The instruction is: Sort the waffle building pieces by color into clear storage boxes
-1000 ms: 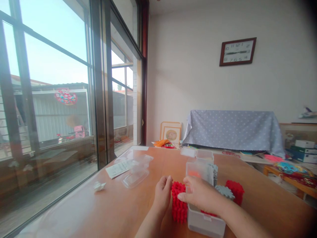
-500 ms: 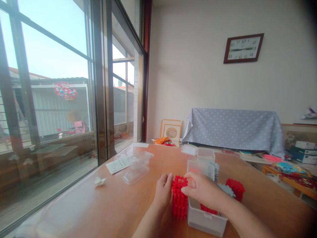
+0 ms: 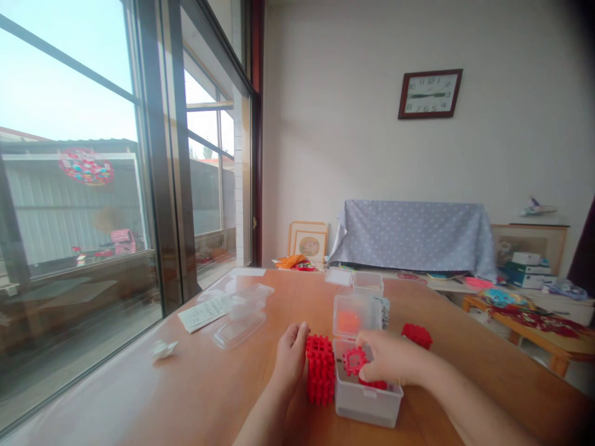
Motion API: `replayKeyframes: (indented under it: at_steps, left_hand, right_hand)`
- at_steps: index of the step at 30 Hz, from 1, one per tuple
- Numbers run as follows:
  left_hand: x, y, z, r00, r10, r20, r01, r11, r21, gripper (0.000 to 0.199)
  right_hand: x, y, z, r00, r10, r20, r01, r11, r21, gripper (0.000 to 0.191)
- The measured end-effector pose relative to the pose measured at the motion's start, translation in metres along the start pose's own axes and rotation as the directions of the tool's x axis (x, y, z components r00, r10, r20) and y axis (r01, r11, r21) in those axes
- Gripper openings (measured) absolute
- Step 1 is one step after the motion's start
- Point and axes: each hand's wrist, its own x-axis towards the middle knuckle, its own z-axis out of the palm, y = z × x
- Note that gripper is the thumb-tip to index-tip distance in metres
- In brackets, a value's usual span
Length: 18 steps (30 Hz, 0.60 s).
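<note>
My left hand (image 3: 290, 354) rests against the left side of a tall stack of red notched plastic building pieces (image 3: 320, 371), its fingers curled by the top. The stack stands upright on the table, just left of a clear plastic box (image 3: 368, 406). Over that box, my right hand (image 3: 388, 356) pinches a single red building piece (image 3: 354, 360) between thumb and fingers. More red pieces (image 3: 373, 384) lie inside the box, partly covered by the right hand. Behind the hand and wrist, a red stack (image 3: 417, 336) sits on the table.
The box's hinged lid (image 3: 357, 314) stands raised at the back. Farther off are a smaller clear container (image 3: 368, 282), clear plastic lids (image 3: 239, 328), a paper with writing (image 3: 204, 316) and crumpled white paper (image 3: 164, 350). A window (image 3: 69, 204) runs along the left.
My right hand has moved from the top of the red stack to above the box, with one red piece in its fingers. My left hand stays beside the stack. The view has turned right.
</note>
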Motion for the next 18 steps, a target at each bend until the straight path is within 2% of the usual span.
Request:
replayKeyframes:
  at_steps: [3, 7, 13, 18]
  left_hand:
    - [0.0, 0.0, 0.001, 1.0, -0.005, 0.011, 0.006, 1.0, -0.006, 0.051]
    - [0.0, 0.0, 0.001, 1.0, -0.016, 0.017, 0.016, 1.0, -0.011, 0.051]
    - [-0.001, 0.0, 0.003, 0.997, -0.051, 0.049, 0.054, 0.997, -0.058, 0.052]
    - [-0.003, 0.007, 0.005, 0.997, -0.069, 0.046, 0.072, 0.995, -0.069, 0.051]
  right_hand:
    - [0.007, -0.005, 0.006, 0.999, -0.037, 0.037, 0.038, 0.999, -0.033, 0.032]
    - [0.014, -0.008, 0.012, 0.993, -0.092, 0.074, 0.097, 0.993, -0.074, 0.018]
    - [0.016, -0.011, 0.02, 0.99, -0.136, 0.044, 0.142, 0.979, -0.148, 0.009]
    - [0.014, -0.016, 0.023, 0.989, -0.147, 0.008, 0.145, 0.969, -0.201, 0.011]
